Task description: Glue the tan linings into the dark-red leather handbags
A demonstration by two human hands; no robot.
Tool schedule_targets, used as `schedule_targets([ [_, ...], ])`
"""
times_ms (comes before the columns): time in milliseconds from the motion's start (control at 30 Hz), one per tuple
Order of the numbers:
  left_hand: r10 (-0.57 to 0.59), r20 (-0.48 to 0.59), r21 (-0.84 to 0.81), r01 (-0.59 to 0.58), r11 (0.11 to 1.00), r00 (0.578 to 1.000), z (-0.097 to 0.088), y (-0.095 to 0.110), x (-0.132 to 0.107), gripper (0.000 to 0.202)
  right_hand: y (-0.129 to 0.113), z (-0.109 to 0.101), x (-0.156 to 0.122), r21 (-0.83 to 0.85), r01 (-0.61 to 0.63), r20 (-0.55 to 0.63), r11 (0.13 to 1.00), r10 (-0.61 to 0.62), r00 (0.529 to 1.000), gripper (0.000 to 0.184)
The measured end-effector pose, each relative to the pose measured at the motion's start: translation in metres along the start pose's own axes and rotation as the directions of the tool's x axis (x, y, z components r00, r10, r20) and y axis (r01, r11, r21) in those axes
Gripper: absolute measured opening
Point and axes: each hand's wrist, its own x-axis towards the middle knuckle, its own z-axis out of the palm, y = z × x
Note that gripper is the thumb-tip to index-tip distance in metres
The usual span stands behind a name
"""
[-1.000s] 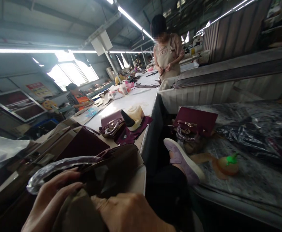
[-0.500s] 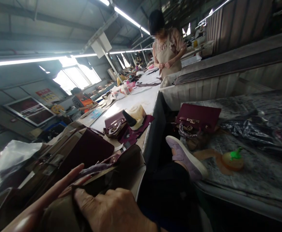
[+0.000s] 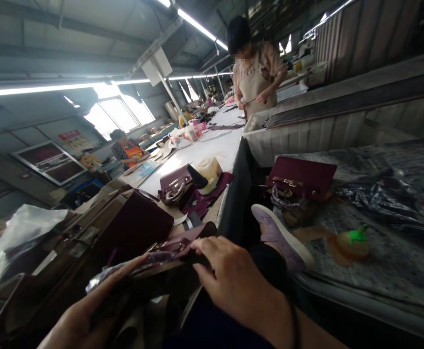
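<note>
- Grip, right hand: fingers spread and laid over the top edge of a dark burgundy handbag; thumb hidden, so I cannot tell whether it pinches or only presses
- Grip, left hand: open, palm up, fingers stretched out beneath the film-wrapped handle, which lies across them
- Handbag, position: low in front of the person, between both hands, at the near end of the tabletop
- Handbag, handling (judged): light, soft-sided, likely to sag if lifted by one corner; the wrapped handle looks slick, so the firmer hold is the top edge by the metal fittings
- Second burgundy bag: farther along the tabletop, beside a cream hat
- Third burgundy bag: on the grey surface to the right
- Lilac shoe: near the right hand
- Orange toy: green top, well apart from the hands
- Co-worker: standing at the far end, hands busy
</note>
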Motion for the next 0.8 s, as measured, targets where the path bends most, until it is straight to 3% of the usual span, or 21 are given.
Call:
schedule_targets([
  [133,-0.112,-0.025,-0.188,0.105,0.976,0.993,0.000,0.003,0.006,0.042,0.027,0.011,0.020,-0.254,0.199,0.012,0.947,-0.202,0.979,0.063],
  [200,-0.138,-0.016,-0.144,0.135,0.980,0.990,0.000,0.007,0.013,0.050,0.032,0.021,0.032,-0.323,0.278,0.067,0.905,-0.271,0.960,0.050],
  [300,-0.191,-0.016,0.005,0.191,0.982,0.981,0.002,0.017,0.020,0.069,0.030,0.033,0.046,-0.408,0.296,0.112,0.864,-0.274,0.955,0.017],
  [367,-0.185,-0.026,0.108,0.186,0.977,0.982,0.004,0.021,0.023,0.081,0.026,0.037,0.051,-0.426,0.282,0.107,0.860,-0.262,0.959,0.013],
  [500,0.019,-0.021,0.403,-0.009,0.915,1.000,0.002,0.022,0.030,0.078,0.017,0.038,0.058,-0.430,0.264,0.076,0.864,-0.256,0.964,0.015],
  [667,0.178,-0.061,0.740,-0.076,0.669,0.982,-0.028,0.035,0.052,0.068,-0.006,0.030,0.073,-0.379,0.177,-0.022,0.908,-0.200,0.980,0.011],
  [767,0.331,-0.132,0.845,-0.068,0.530,0.934,-0.051,0.059,0.060,0.067,-0.024,0.017,0.084,-0.266,0.142,-0.127,0.953,-0.181,0.975,0.011],
  [800,0.395,-0.168,0.837,-0.081,0.541,0.903,-0.057,0.068,0.062,0.068,-0.030,0.012,0.088,-0.178,0.154,-0.178,0.972,-0.186,0.966,0.011],
])
